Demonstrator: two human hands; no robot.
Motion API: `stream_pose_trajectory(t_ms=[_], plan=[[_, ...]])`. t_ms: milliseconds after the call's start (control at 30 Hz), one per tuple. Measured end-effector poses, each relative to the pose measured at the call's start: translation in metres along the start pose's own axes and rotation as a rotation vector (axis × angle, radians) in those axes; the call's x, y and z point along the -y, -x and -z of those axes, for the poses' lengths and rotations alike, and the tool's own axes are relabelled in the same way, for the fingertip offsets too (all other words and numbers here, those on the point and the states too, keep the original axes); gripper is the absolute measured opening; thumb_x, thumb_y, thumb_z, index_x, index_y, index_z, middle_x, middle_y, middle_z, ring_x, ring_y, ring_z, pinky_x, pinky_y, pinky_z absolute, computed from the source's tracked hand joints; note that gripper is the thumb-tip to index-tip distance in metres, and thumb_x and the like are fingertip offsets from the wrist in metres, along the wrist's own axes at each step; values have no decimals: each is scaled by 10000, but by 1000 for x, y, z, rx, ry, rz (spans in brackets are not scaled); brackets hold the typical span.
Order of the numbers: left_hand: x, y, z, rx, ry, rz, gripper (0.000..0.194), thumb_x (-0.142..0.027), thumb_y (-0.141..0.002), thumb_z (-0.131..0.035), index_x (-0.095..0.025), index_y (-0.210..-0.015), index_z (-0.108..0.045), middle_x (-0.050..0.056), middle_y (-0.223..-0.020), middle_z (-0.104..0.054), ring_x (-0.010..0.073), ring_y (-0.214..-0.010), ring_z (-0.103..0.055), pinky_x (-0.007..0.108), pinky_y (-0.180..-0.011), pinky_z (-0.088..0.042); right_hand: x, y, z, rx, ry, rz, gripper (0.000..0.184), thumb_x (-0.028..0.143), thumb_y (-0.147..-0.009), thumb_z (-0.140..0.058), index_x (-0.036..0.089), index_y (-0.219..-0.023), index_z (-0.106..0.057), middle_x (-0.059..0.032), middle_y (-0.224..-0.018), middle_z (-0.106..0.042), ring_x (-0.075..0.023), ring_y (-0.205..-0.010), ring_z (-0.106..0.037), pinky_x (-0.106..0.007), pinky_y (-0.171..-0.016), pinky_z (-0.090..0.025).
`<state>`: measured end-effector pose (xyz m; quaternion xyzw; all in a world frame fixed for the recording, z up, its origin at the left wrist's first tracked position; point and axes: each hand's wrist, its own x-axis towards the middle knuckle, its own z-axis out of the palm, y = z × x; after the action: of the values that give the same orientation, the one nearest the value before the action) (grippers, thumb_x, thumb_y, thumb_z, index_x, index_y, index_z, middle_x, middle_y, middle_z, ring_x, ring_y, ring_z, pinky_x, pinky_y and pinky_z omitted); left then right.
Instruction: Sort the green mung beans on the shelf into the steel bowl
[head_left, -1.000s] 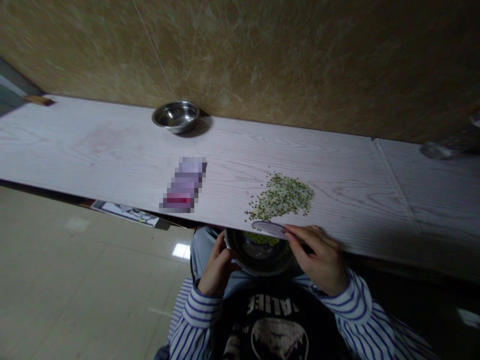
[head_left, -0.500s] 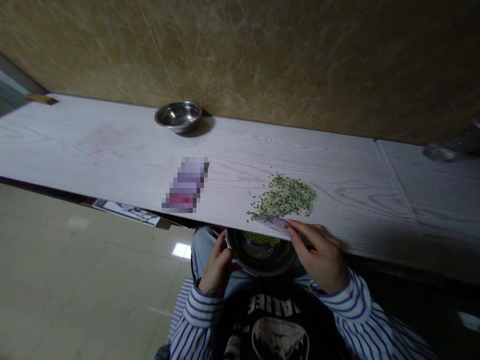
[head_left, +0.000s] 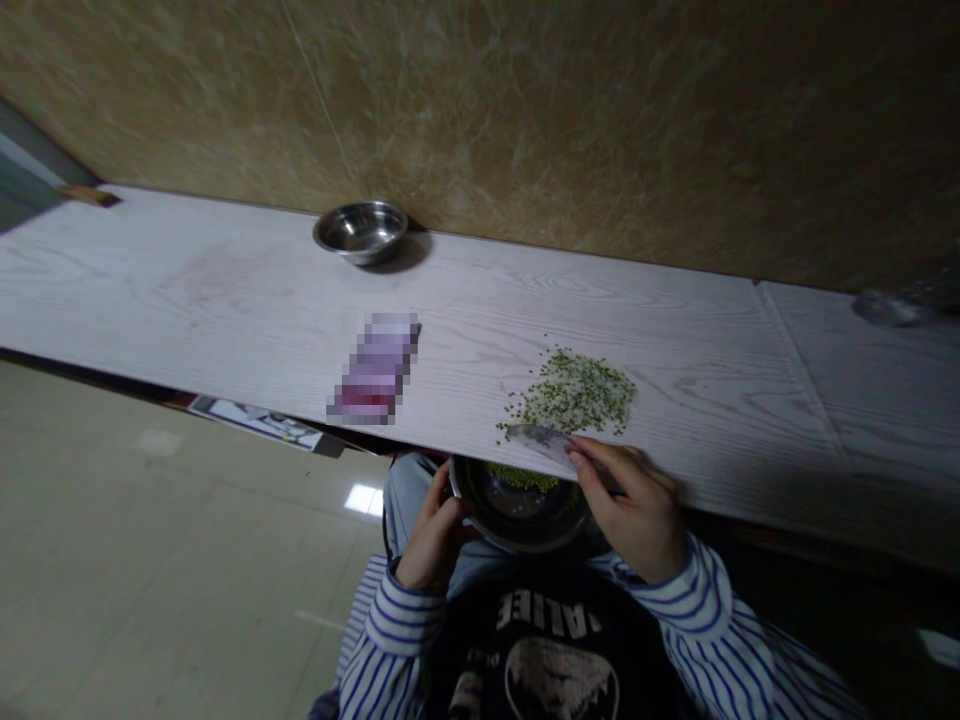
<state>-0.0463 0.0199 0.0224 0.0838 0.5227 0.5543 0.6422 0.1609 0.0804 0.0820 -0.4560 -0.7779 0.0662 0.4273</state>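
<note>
Mung beans mixed with white grains (head_left: pixel 581 392) lie spread over the white wood-grain table (head_left: pixel 480 300). Between the thumb and fingers of my right hand (head_left: pixel 637 505) is a thin grey oval-ended piece (head_left: pixel 541 440), which lies low at the near edge of that spread; its exact kind I cannot make out. Below the table edge, my left hand (head_left: pixel 435 535) grips the left rim of a metal bowl (head_left: pixel 517 545). Green beans (head_left: pixel 525 478) show inside this bowl, while the table edge hides its far part.
A second metal bowl (head_left: pixel 361 235) stands against the marbled wall (head_left: pixel 480 120). To the left of the beans is a blurred-out flat rectangle (head_left: pixel 375 370). A clear, shiny object (head_left: pixel 889 308) sits at the far right, and a wooden piece (head_left: pixel 90 195) at the far left.
The grey piece and my right hand have shifted slightly left and up. My left hand keeps hold of the bowl. The view itself has moved a little.
</note>
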Motion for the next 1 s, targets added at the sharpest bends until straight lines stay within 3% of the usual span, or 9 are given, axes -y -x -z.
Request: stream_pose_trajectory(t_ms=[200, 400, 567, 767, 1000], plan=[[1, -2, 5, 13, 5, -10, 641, -182, -632, -719, -233, -1264, -625, 35, -1051, -681, 166, -695, -626, 226, -472, -461, 2, -3, -6, -7, -1, 24, 217, 102, -903, -614, 213, -1035, -746, -59, -877, -811, -197, -741, -764, -325, -715, -626], [-1, -2, 4, 7, 6, 8, 670, -179, -598, -719, -221, -1258, -615, 39, -985, -692, 217, -760, -664, 243, -498, -486, 9, -5, -11, 15, -42, 65, 223, 81, -902, -605, 206, -1034, -735, -56, -861, -808, -185, -724, -755, -320, -705, -617], [-1, -2, 4, -5, -5, -5, 676, -180, -596, -710, -231, -1266, -627, 40, -995, -688, 213, -771, -648, 260, -518, -498, 9, -2, -4, 55, -92, 55, 242, 85, -897, -615, 222, -1054, -739, -42, -869, -808, -178, -723, -755, -309, -704, -621], [-1, -3, 5, 5, 8, -10, 631, -182, -602, -709, -237, -1228, -650, 46, -1017, -692, 220, -785, -655, 287, -567, -523, 0, 6, 1, -14, 3, -65, 185, 150, -898, -646, 224, -1027, -757, -58, -910, -811, -203, -763, -769, -323, -743, -640], [0, -4, 6, -7, 13, -4, 670, -176, -605, -704, -250, -1268, -640, 49, -1042, -686, 210, -796, -629, 285, -583, -511, 5, 2, -8, -19, 25, -12, 184, 118, -903, -633, 198, -1021, -749, -66, -889, -810, -201, -758, -769, -318, -741, -639]])
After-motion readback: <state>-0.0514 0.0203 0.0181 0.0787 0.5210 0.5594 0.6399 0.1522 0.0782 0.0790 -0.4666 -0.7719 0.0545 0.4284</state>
